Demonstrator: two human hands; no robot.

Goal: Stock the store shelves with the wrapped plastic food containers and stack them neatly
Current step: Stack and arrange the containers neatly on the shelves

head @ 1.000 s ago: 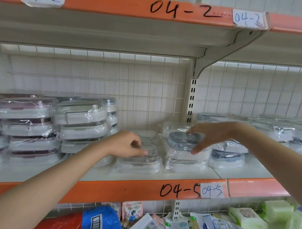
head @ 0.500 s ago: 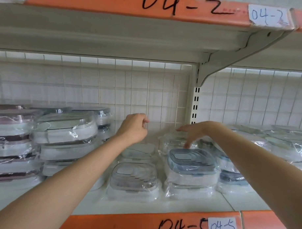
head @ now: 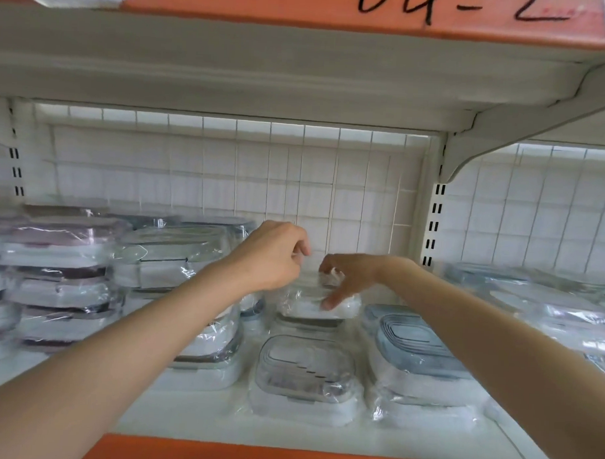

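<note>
Currently both my hands reach to the back of the white metal shelf (head: 184, 421). My right hand (head: 347, 277) pinches the crumpled film of a clear wrapped plastic container (head: 312, 305), which sits on another one, probably to square it. My left hand (head: 273, 254) hovers just beside it, fingers curled; whether it holds film I cannot tell. Nearer me than the grip sits a grey-lidded wrapped container (head: 304, 373).

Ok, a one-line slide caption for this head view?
Both hands reach to the shelf's back: right hand pinches a wrapped container's plastic, left hand curled beside it.
</note>
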